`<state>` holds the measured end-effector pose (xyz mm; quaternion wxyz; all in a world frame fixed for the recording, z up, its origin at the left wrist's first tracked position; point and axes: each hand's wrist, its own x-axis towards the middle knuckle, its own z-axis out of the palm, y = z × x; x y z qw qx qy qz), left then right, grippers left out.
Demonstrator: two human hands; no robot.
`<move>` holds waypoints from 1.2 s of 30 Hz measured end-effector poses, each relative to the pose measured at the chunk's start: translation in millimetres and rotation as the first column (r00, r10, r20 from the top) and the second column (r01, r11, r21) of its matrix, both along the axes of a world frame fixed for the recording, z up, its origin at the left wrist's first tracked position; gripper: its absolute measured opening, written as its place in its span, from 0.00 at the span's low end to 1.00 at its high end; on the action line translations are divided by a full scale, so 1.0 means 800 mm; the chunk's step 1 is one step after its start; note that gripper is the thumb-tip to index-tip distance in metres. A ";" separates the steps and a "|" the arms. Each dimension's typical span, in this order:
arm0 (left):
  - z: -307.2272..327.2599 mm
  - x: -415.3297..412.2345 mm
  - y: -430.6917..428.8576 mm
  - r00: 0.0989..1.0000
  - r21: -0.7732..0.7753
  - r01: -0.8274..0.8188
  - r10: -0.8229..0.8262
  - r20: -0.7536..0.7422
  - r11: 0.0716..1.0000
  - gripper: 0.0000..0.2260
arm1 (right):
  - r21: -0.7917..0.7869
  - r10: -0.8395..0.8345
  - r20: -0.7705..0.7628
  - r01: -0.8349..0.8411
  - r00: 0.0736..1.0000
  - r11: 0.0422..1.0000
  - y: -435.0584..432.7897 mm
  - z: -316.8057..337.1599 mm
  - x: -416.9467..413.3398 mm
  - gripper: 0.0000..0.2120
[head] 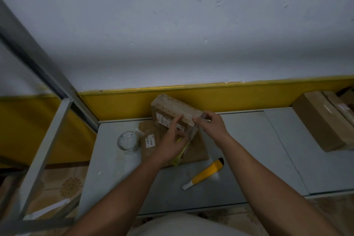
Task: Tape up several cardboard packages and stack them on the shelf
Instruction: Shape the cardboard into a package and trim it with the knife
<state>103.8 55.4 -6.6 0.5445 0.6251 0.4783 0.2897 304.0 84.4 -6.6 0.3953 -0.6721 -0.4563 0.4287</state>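
Observation:
A small cardboard package [172, 109] with a white label stands tilted on edge on the grey table [249, 149], on top of a flat brown package [195, 149]. My left hand [173, 140] lies against its labelled side with fingers straight. My right hand [211, 123] pinches a strip of clear tape at the package's right corner. A roll of clear tape [128, 142] lies to the left. A yellow utility knife [206, 172] with its blade out lies in front.
A grey metal shelf frame [44, 140] stands at the left. Larger cardboard boxes [323, 120] sit at the table's far right. A yellow-green object [180, 156] lies under my left hand. A yellow wall band runs behind the table.

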 end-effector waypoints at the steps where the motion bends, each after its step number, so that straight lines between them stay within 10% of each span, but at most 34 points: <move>1: 0.000 0.000 0.003 1.000 0.001 0.010 -0.010 -0.003 1.000 0.33 | 0.019 0.000 0.008 0.000 1.000 1.000 -0.002 -0.001 0.000 0.20; 8: 0.005 -0.007 0.013 1.000 -0.015 -0.007 0.007 -0.013 1.000 0.35 | -0.045 0.093 0.298 -0.083 0.950 0.996 -0.087 -0.038 0.048 0.21; 11: 0.000 -0.010 0.013 1.000 -0.029 -0.005 0.005 -0.014 1.000 0.34 | -0.388 0.623 0.536 -0.489 0.569 0.781 -0.132 -0.075 0.058 0.39; 13: -0.003 -0.008 0.012 1.000 -0.013 -0.021 0.020 -0.018 1.000 0.33 | -0.471 0.689 0.594 -0.515 0.415 0.716 -0.148 -0.100 0.054 0.36; 17: -0.008 -0.007 0.013 0.999 0.009 -0.036 0.036 0.008 0.999 0.33 | -0.369 0.599 0.647 -0.494 0.472 0.787 -0.160 -0.114 0.056 0.14; 23: -0.009 -0.010 0.014 1.000 0.000 -0.016 0.016 0.020 1.000 0.34 | 0.018 0.301 0.421 -0.340 0.855 0.940 -0.195 -0.064 0.110 0.05; 36: -0.016 -0.012 0.018 0.998 0.039 -0.016 0.014 0.054 0.999 0.34 | 0.037 0.248 0.273 -0.268 0.930 0.963 -0.142 0.019 0.015 0.03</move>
